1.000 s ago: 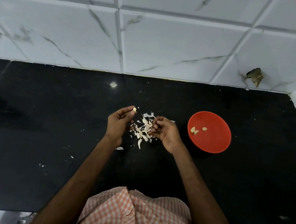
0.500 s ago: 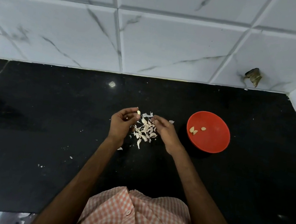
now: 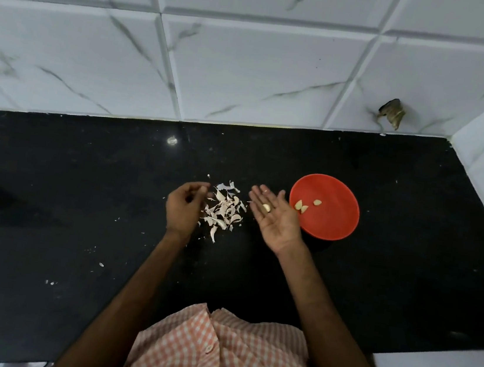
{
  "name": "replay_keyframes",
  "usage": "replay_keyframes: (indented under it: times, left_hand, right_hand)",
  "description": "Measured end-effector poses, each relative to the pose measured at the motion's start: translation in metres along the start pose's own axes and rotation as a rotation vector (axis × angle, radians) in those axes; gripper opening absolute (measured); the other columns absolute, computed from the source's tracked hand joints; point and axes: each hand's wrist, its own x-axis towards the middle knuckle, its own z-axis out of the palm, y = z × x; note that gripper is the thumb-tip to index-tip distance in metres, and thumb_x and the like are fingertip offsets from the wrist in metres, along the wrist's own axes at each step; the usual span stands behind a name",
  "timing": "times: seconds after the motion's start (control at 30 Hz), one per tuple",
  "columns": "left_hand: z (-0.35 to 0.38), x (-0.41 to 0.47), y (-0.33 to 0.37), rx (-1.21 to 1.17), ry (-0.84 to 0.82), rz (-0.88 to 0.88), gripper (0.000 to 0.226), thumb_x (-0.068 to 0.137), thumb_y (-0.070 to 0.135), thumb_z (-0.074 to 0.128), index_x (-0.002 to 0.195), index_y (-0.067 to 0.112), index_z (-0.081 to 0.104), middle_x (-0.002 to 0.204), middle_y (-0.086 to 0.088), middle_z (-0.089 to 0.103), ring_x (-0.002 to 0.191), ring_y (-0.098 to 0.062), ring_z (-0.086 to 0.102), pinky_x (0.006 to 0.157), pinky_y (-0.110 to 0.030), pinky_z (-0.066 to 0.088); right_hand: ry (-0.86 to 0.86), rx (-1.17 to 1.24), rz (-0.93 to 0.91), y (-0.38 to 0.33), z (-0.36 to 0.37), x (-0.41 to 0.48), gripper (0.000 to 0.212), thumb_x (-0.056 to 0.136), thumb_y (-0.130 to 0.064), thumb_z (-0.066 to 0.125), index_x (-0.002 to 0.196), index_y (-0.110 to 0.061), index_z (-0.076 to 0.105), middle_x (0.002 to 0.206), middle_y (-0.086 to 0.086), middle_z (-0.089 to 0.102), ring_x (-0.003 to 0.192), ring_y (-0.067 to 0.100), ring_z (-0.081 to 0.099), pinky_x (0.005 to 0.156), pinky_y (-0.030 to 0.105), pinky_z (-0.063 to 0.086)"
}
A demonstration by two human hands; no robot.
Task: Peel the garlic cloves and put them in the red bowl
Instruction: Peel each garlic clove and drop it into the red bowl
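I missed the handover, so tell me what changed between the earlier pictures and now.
The peeled clove went from the fingertips of the left hand to the right hand, which has opened palm up and shifted right, toward the red bowl. The left hand stays beside the peel pile, fingers curled. Bowl, its three cloves and the peels have not moved.

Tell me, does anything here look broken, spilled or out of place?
The wall tile near the right corner has a ragged dark patch, which looks like damage. Garlic skins lie in a loose pile on the black counter, with flecks scattered around; that looks like ordinary peeling waste, not a spill.
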Motion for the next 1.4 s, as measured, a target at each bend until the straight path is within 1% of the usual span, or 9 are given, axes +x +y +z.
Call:
replay_keyframes:
  times: [0.2, 0.47, 0.63, 0.73, 0.8, 0.9, 1.0, 1.17, 1.4]
  left_hand:
    - [-0.024, 0.003, -0.018, 0.05, 0.136, -0.068, 0.017, 0.098, 0.007, 0.063, 0.11, 0.014, 0.072, 0.104, 0.0, 0.076, 0.09, -0.011, 0.072, 0.064, -0.028, 0.06]
    - [0.018, -0.009, -0.006, 0.019, -0.075, 0.016, 0.016, 0.095, 0.004, 0.067, 0.108, 0.011, 0.073, 0.1, 0.0, 0.077, 0.095, -0.013, 0.074, 0.069, -0.024, 0.06]
    - [0.011, -0.005, -0.008, 0.207, -0.032, 0.125, 0.018, 0.097, 0.004, 0.062, 0.107, 0.014, 0.074, 0.102, 0.008, 0.075, 0.096, -0.004, 0.07, 0.089, -0.026, 0.058]
    - [-0.001, -0.005, -0.021, 0.508, -0.139, 0.197, 0.021, 0.095, 0.012, 0.067, 0.114, 0.019, 0.073, 0.112, 0.006, 0.07, 0.097, -0.006, 0.065, 0.086, -0.027, 0.053]
    - [-0.002, -0.009, -0.034, 0.751, -0.295, 0.207, 0.035, 0.091, 0.018, 0.073, 0.125, 0.023, 0.069, 0.121, -0.001, 0.061, 0.104, -0.014, 0.06, 0.088, -0.032, 0.051]
    - [-0.002, -0.016, -0.049, 0.841, -0.369, 0.224, 0.041, 0.086, 0.019, 0.078, 0.127, 0.022, 0.068, 0.124, -0.006, 0.053, 0.108, -0.022, 0.057, 0.092, -0.038, 0.052]
    - [-0.006, -0.02, -0.052, 0.848, -0.329, 0.222, 0.03, 0.089, 0.025, 0.075, 0.118, 0.018, 0.071, 0.123, -0.002, 0.054, 0.106, -0.02, 0.059, 0.084, -0.033, 0.051]
    - [-0.01, -0.023, -0.049, 0.792, -0.29, 0.205, 0.022, 0.09, 0.029, 0.074, 0.11, 0.021, 0.073, 0.117, 0.002, 0.058, 0.094, -0.014, 0.061, 0.077, -0.031, 0.05]
    - [-0.008, -0.021, -0.041, 0.477, -0.127, 0.144, 0.028, 0.091, 0.007, 0.069, 0.117, 0.018, 0.071, 0.11, 0.006, 0.069, 0.096, -0.006, 0.065, 0.091, -0.037, 0.056]
  right_hand:
    - [0.188, -0.127, -0.195, -0.055, -0.017, 0.007, 0.043, 0.107, -0.031, 0.044, 0.131, 0.001, 0.059, 0.138, 0.016, 0.061, 0.135, 0.026, 0.053, 0.113, 0.035, 0.038]
    - [0.288, -0.034, -0.115, -0.07, -0.038, 0.021, 0.071, 0.106, -0.058, 0.023, 0.149, -0.005, 0.046, 0.162, 0.013, 0.034, 0.154, 0.028, 0.022, 0.127, 0.042, 0.011]
    - [0.359, -0.524, -0.273, -0.062, -0.038, 0.014, 0.052, 0.104, -0.054, 0.041, 0.147, -0.025, 0.053, 0.156, 0.005, 0.044, 0.147, 0.024, 0.034, 0.121, 0.043, 0.023]
    - [0.221, -0.961, -0.608, -0.036, -0.033, 0.007, 0.033, 0.105, -0.027, 0.055, 0.133, -0.013, 0.063, 0.135, 0.003, 0.063, 0.123, 0.014, 0.058, 0.103, 0.018, 0.042]
    - [0.023, -1.244, -0.663, -0.008, -0.029, 0.01, 0.027, 0.101, -0.009, 0.059, 0.126, -0.011, 0.067, 0.124, 0.003, 0.067, 0.104, 0.006, 0.062, 0.091, 0.009, 0.045]
    - [-0.206, -1.619, -0.589, 0.034, -0.029, 0.023, 0.033, 0.095, 0.001, 0.061, 0.126, -0.008, 0.068, 0.127, 0.008, 0.065, 0.114, 0.017, 0.061, 0.106, 0.025, 0.045]
    - [-0.286, -1.83, -0.629, 0.055, -0.036, 0.029, 0.037, 0.093, 0.001, 0.063, 0.129, -0.006, 0.066, 0.135, 0.008, 0.059, 0.124, 0.027, 0.052, 0.108, 0.027, 0.036]
    - [-0.22, -1.873, -0.673, 0.059, -0.038, 0.035, 0.036, 0.09, 0.007, 0.064, 0.122, -0.009, 0.069, 0.123, 0.007, 0.059, 0.115, 0.024, 0.056, 0.102, 0.03, 0.044]
    - [-0.021, -1.353, -0.609, 0.052, -0.041, 0.031, 0.03, 0.091, 0.01, 0.061, 0.109, -0.012, 0.072, 0.109, -0.002, 0.072, 0.102, 0.01, 0.068, 0.095, 0.03, 0.055]
